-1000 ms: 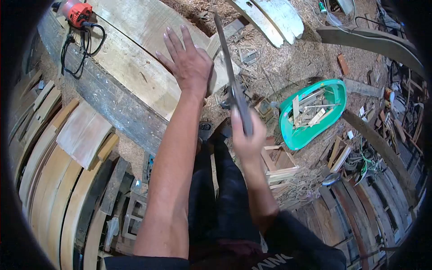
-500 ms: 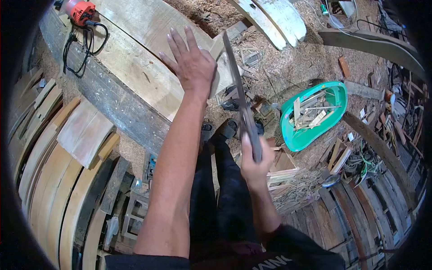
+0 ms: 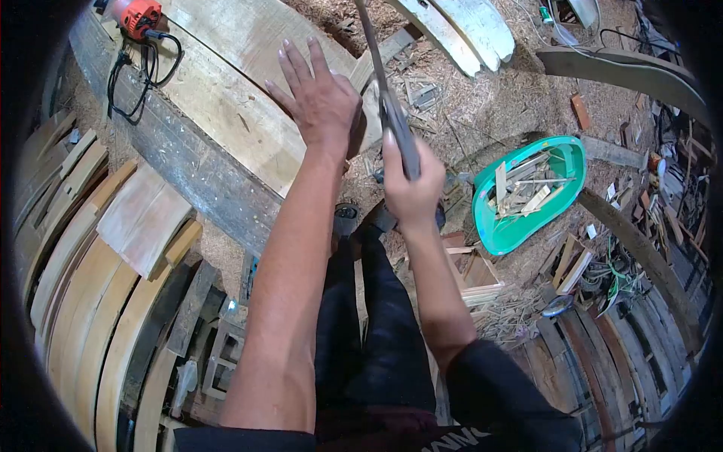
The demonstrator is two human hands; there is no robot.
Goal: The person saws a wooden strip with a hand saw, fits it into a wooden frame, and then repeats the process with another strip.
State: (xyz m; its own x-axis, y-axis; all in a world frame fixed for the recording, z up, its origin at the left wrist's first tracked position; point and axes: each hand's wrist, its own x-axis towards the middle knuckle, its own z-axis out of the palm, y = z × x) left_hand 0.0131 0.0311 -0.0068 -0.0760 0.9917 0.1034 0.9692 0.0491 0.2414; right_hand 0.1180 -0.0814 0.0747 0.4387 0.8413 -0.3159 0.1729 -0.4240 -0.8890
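Observation:
My left hand point(image 3: 322, 98) lies flat with spread fingers on a wide pale wooden board point(image 3: 226, 105), near its right end. The fingers hold nothing. My right hand point(image 3: 414, 181) is closed around the dark handle of a handsaw point(image 3: 376, 64), whose long blade appears almost edge-on and points away from me. The blade runs just right of the board's end, close to my left hand, and its far tip leaves the top of the view. Part of the board's end is hidden behind my left hand and the saw.
An orange power tool point(image 3: 138, 16) with a black cord sits at the upper left. To the right, a green tub point(image 3: 503, 242) holds wood offcuts. Curved planks point(image 3: 83, 316) are stacked at the lower left. Two whitish pieces point(image 3: 471, 34) lie beyond. Shavings cover the floor.
My right hand has pushed the handsaw forward, away from me and slightly left, so its tip now passes the top edge. My left hand has stayed on the board.

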